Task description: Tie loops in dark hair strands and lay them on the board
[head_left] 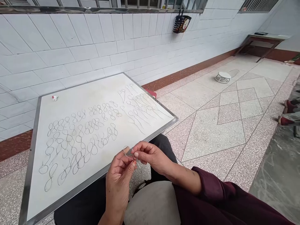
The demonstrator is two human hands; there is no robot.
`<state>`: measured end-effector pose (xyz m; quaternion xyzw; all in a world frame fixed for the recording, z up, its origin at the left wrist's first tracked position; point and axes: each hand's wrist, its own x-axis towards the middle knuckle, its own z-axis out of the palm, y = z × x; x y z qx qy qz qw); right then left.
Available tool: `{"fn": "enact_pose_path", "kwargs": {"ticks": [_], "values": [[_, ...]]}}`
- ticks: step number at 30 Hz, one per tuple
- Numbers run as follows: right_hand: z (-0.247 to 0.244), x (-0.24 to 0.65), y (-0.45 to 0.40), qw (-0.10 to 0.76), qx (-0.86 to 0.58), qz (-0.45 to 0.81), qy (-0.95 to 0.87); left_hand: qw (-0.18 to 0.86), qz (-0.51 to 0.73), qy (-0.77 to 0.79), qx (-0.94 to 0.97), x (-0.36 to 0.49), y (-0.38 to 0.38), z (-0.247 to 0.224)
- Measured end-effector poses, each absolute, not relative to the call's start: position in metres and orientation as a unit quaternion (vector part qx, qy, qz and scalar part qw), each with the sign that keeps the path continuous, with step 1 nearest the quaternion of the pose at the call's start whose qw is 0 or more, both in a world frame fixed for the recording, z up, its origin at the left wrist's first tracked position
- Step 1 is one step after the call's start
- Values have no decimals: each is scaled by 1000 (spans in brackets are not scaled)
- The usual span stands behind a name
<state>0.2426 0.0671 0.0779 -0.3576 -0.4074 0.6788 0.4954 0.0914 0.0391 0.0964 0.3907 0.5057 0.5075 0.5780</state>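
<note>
A thin looped wire point(125, 153) is held between my two hands, just past the near edge of the white table point(77, 200). My left hand point(120, 170) pinches it from below between thumb and fingers. From the right, my right hand point(148, 155) pinches the same wire with thumb and forefinger, and loose ends hang beneath. Exactly how the strands cross is too fine to make out. Rows of figure-eight wire loops point(81, 160) cover much of the table's left and middle. Toward the right lie several wire pieces point(139, 117) with one loop and long straight tails.
A small white and red item point(55, 98) sits at the table's far left corner. A tiled wall point(98, 47) runs behind, with a patterned bag point(182, 24) hanging from window bars. On the floor stand a low white stool point(222, 77) and a distant desk point(267, 37). Someone's feet point(289, 112) show at right.
</note>
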Motion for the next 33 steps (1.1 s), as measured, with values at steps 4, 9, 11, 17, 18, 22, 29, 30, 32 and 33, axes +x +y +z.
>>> {"fn": "enact_pose_path", "kwargs": {"ticks": [4, 9, 11, 17, 18, 22, 29, 30, 32, 33], "values": [[79, 242, 68, 500, -331, 703, -382, 593, 499, 498, 389, 88, 38, 92], [78, 243, 67, 495, -323, 710, -383, 611, 499, 487, 376, 89, 38, 94], [76, 243, 67, 493, -325, 707, -390, 617, 499, 486, 366, 90, 38, 95], [75, 243, 68, 493, -321, 714, -380, 628, 504, 479, 349, 91, 40, 97], [76, 243, 68, 493, -317, 716, -378, 630, 503, 478, 349, 90, 41, 97], [80, 243, 69, 491, -316, 719, -377, 634, 497, 478, 351, 90, 42, 97], [80, 244, 68, 490, -308, 722, -381, 626, 500, 483, 353, 91, 42, 96], [80, 244, 68, 491, -309, 718, -385, 624, 501, 484, 354, 91, 42, 96], [81, 243, 68, 500, -315, 705, -392, 624, 500, 485, 355, 91, 42, 95], [81, 243, 68, 505, -319, 697, -396, 624, 500, 484, 355, 90, 42, 94]]}}
